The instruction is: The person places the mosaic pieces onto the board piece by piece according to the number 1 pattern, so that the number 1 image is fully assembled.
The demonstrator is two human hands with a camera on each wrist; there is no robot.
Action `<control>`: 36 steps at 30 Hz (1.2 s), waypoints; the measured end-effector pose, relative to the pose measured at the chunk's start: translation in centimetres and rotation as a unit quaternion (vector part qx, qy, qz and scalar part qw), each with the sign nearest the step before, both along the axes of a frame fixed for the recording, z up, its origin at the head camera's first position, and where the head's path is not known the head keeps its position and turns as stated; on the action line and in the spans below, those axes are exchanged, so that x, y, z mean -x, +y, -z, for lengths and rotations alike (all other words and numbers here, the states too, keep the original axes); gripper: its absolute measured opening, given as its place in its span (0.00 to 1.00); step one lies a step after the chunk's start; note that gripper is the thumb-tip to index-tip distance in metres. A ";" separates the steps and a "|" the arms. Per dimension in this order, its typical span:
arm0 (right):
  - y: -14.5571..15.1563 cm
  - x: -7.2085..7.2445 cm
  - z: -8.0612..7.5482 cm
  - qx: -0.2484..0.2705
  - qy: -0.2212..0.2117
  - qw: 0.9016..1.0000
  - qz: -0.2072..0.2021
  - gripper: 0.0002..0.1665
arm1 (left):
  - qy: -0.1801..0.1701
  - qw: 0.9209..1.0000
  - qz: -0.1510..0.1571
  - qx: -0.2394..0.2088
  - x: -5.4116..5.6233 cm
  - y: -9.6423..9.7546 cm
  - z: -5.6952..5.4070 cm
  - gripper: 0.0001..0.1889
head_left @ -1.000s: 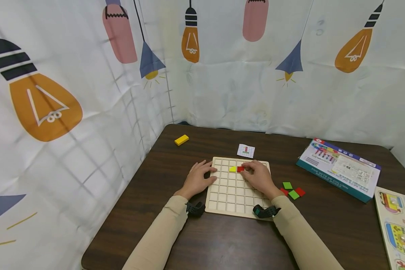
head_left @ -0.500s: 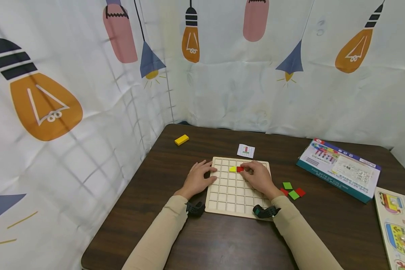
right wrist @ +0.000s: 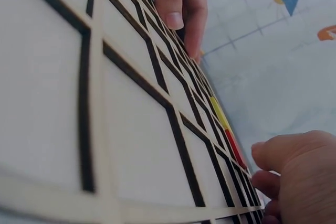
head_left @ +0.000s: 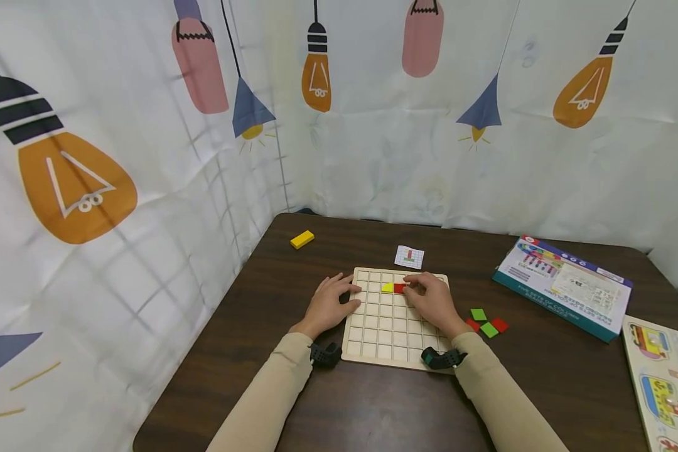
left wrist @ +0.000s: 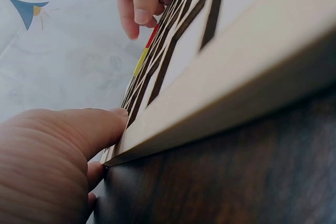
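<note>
A wooden grid board (head_left: 377, 336) lies on the table with both hands at it. In one of its upper rows, a yellow tile (head_left: 387, 287) and a red tile (head_left: 398, 288) sit side by side. My left hand (head_left: 328, 303) rests at the board's left edge, fingers and thumb spread; its thumb (left wrist: 105, 129) touches the rim in the left wrist view. My right hand (head_left: 432, 300) reaches over the board's right part, with index finger and thumb right at the red tile's right end. The right thumb (right wrist: 278, 153) shows close beside that tile in the right wrist view.
Loose green tiles (head_left: 478, 314) and red tiles (head_left: 500, 325) lie right of the board. Behind it is a small pattern card (head_left: 409, 257). A yellow block (head_left: 302, 239) lies back left; a game box (head_left: 562, 289) and a picture board (head_left: 663, 376) stand at the right.
The head view has tilted up slightly, so everything sits a little lower. Both hands keep nearly the same places, with the right fingertips still at the red tile.
</note>
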State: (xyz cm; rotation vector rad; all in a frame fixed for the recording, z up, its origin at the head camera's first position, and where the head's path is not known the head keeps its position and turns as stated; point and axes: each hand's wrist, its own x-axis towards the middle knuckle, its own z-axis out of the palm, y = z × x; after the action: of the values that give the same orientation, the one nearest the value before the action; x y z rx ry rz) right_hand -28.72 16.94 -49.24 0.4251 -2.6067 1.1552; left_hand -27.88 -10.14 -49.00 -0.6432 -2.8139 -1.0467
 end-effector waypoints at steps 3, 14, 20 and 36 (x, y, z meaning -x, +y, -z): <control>0.1 -0.1 0.0 0.009 0.012 1.000 -0.006 0.13 | 0.003 1.000 -0.004 0.001 -0.1 0.1 0.2 0.16; 0.7 -1.5 -1.5 0.004 -0.004 1.000 -0.019 0.15 | 0.008 1.000 0.000 -0.006 0.0 0.2 0.0 0.16; 1.3 -2.4 -2.0 -0.015 -0.010 1.000 -0.021 0.15 | 0.009 1.000 0.000 -0.006 0.0 0.1 0.0 0.16; 4.7 -4.8 -2.6 -0.084 -0.002 0.996 0.020 0.16 | 0.008 1.000 0.000 -0.005 0.0 0.0 0.3 0.16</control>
State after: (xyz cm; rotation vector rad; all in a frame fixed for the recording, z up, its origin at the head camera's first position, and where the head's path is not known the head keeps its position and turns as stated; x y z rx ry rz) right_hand -23.89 21.68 -46.64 0.4008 -2.7136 0.9283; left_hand -27.86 -10.16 -49.29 -0.6468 -2.7918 -1.0507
